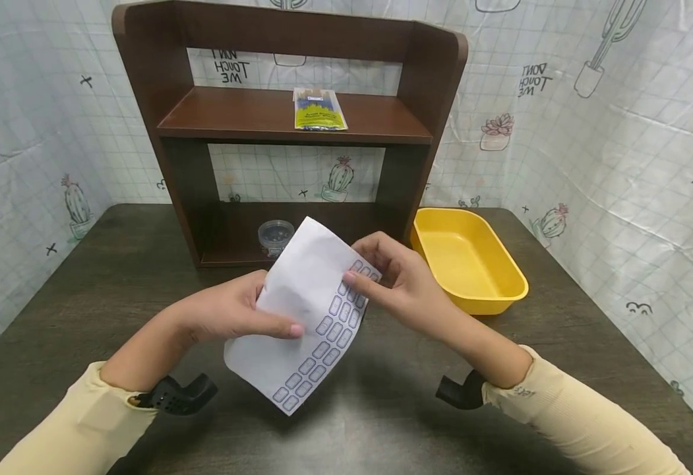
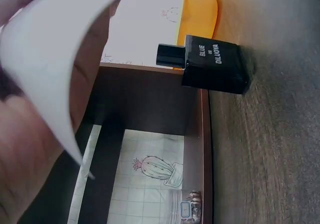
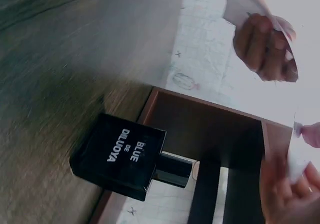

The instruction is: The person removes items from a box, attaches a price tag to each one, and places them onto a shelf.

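Note:
A white sheet of label stickers, with rows of small blue-bordered labels along one side, is held tilted above the table. My left hand grips its left part, thumb on top. At the upper right edge my right hand pinches the labelled corner between thumb and fingers. A black perfume bottle marked "BLUE DE DILUOYA" stands on the table in both wrist views. In the head view the sheet hides it.
A dark brown shelf stands at the back. On its upper board lies a yellow-and-blue packet; a clear round jar sits on the lower level. The yellow tray is to the right, on the dark wooden table.

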`<act>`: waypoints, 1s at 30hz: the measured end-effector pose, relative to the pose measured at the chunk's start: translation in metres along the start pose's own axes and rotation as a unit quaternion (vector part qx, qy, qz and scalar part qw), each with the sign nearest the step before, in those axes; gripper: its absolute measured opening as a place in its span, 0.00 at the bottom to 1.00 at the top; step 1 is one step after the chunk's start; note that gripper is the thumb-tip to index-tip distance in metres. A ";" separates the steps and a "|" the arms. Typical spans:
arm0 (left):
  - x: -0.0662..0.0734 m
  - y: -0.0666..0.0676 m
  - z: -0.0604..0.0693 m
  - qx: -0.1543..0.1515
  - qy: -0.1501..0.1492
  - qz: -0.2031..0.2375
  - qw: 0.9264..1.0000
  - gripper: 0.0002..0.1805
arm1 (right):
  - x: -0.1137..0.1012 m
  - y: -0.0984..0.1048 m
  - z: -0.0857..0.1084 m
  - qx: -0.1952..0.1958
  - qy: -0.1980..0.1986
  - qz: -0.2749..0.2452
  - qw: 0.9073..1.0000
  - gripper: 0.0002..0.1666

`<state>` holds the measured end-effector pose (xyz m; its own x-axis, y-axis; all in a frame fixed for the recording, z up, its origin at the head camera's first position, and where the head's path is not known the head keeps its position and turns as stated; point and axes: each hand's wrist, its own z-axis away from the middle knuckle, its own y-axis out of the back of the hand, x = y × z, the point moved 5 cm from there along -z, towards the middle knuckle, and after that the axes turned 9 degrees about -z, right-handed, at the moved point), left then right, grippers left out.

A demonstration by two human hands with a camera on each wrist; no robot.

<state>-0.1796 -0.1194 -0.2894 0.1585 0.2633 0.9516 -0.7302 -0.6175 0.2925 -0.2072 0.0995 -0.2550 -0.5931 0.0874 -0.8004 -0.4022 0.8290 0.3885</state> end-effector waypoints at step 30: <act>0.000 -0.010 0.005 0.052 -0.019 -0.012 0.998 0.21 | -0.038 -0.034 0.030 -0.046 0.262 0.250 0.931 0.18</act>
<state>-0.1690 -0.1170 -0.2921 0.2014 0.2527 0.9463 -0.6536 -0.6849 0.3220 -0.1498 0.0846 -0.2515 -0.9711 0.1489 -0.1868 -0.0283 0.7047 0.7090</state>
